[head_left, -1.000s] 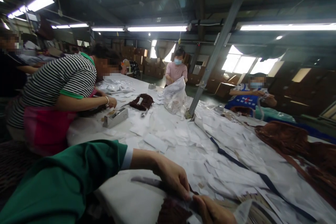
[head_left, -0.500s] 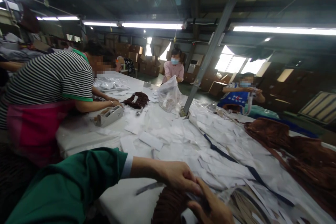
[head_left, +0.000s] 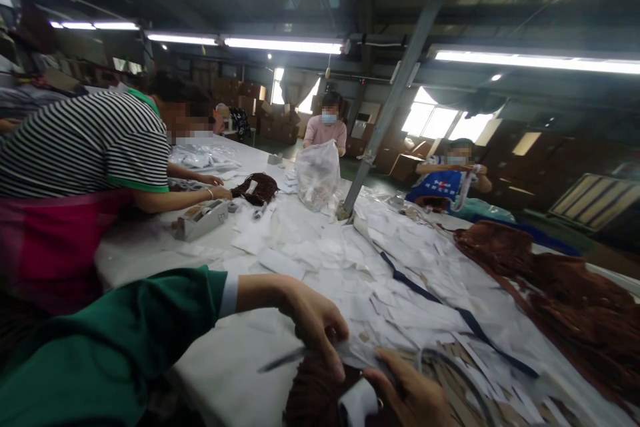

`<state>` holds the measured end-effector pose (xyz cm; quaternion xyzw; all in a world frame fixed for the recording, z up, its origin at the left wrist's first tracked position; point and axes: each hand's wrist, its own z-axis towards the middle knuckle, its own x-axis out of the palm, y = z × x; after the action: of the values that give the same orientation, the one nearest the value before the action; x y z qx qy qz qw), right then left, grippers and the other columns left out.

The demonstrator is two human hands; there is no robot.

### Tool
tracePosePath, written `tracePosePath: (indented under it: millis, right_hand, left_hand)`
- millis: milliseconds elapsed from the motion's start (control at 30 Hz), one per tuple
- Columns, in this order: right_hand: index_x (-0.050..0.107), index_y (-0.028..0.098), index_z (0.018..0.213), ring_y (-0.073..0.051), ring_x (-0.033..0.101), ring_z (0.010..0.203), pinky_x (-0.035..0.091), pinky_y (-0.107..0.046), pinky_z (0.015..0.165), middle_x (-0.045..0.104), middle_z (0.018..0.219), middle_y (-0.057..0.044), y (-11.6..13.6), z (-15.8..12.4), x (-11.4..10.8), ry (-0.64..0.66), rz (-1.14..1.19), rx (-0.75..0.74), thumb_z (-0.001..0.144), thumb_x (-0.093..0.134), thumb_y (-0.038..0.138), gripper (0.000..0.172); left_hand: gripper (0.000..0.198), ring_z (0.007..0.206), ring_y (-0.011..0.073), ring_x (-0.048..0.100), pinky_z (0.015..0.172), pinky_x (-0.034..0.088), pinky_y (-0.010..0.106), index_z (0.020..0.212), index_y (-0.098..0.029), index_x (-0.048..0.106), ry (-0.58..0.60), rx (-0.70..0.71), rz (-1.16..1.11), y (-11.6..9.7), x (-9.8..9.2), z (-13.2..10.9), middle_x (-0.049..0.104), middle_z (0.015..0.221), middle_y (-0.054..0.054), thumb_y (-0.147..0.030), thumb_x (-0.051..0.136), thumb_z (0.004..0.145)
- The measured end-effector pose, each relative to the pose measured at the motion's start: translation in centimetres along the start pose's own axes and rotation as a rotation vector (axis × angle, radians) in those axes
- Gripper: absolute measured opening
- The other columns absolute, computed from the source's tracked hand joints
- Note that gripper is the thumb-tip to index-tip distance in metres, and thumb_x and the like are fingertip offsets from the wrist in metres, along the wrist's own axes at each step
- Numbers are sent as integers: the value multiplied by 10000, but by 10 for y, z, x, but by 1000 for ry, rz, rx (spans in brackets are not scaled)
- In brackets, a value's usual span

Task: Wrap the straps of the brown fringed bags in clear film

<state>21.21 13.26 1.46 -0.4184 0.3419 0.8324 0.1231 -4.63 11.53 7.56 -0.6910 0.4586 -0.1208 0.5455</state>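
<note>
A dark brown corded bundle point(head_left: 311, 392) lies at the table's front edge, with a white paper band point(head_left: 359, 401) around part of it. My left hand point(head_left: 313, 313) reaches over it from the green sleeve. Its thumb and fingers are apart and the thumb tip comes down by the bundle. At the bundle's right side my right hand point(head_left: 413, 387) is closed on it, its thumb beside the band; the lower part is cut off by the frame. A pale strip point(head_left: 356, 351) shows between the hands; whether either touches it I cannot tell.
White paper pieces point(head_left: 345, 260) cover much of the table. A dark blue strap point(head_left: 440, 297) crosses it. Brown fabric point(head_left: 550, 287) lies at right. A tape dispenser point(head_left: 203, 219) and another brown bundle point(head_left: 256, 188) are near a co-worker point(head_left: 90, 147) at left. A post point(head_left: 373, 147) rises mid-table.
My hands were together over the bundle; now they are apart. My left hand has drawn back to the left and its fingers have parted. More of the white band shows.
</note>
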Motion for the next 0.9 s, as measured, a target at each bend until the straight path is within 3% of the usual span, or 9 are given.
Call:
tracePosePath:
  millis: [67,167,367,467,567,667,800,833,900]
  right_hand:
    - [695,207,1017,-222,710,741,548,-237,635,743,848,-65,-4,-2,1,-13,9,59,868,544,578,427]
    - [688,209,957,-204,662,593,500,-248,546,706,688,-29,-7,-5,6,-12,64,183,855,551,562,391]
    - [655,182,806,-174,587,593,459,-233,538,648,656,-7,17,-1,24,19,441,307,725,672,374,209]
    - [669,170,899,-201,614,724,503,-267,670,674,783,-39,27,3,25,-140,785,371,681,746,375,309]
    - [684,162,939,-201,609,724,506,-306,742,672,802,-47,25,0,16,-283,1021,407,635,809,406,409]
    - [707,154,864,-134,526,566,464,-241,590,616,659,-3,15,-8,7,-237,1107,437,604,830,406,381]
    - [686,131,659,-89,448,512,328,-184,469,550,568,28,13,-17,10,5,958,484,639,781,309,202]
    - [670,130,620,-88,450,509,310,-183,457,535,549,32,16,-19,12,45,861,471,669,755,293,191]
    - [656,133,620,-96,484,528,329,-183,456,549,567,30,22,-24,11,49,608,384,746,708,302,217]
  left_hand:
    - [358,501,92,372,452,288,226,636,-186,552,-96,87,-12,1,2,4,451,547,-58,-504,703,701]
    - [406,482,74,294,424,227,224,596,-186,474,-310,179,-100,-2,5,4,354,526,-75,-514,670,733]
    - [412,411,37,241,371,175,188,710,-187,454,-590,369,-707,-7,32,26,350,545,-99,-519,698,731]
    - [417,414,21,248,376,195,156,752,-179,476,-787,513,-986,-3,55,53,379,577,-97,-508,730,716]
    - [430,468,37,354,434,303,151,741,-177,480,-952,578,-1066,4,79,73,429,602,-78,-539,713,725]
    - [400,605,97,489,563,415,195,805,-166,554,-873,534,-839,8,94,73,538,670,-28,-542,678,751]
    - [464,813,180,577,719,453,248,1093,-196,586,-523,443,-329,7,96,55,651,922,27,-493,671,745]
    - [455,828,191,589,731,458,254,1095,-208,589,-509,398,-228,6,98,52,658,932,24,-488,664,743]
    - [373,789,200,614,712,478,264,999,-238,622,-629,246,-79,2,106,52,672,854,2,-505,649,740]
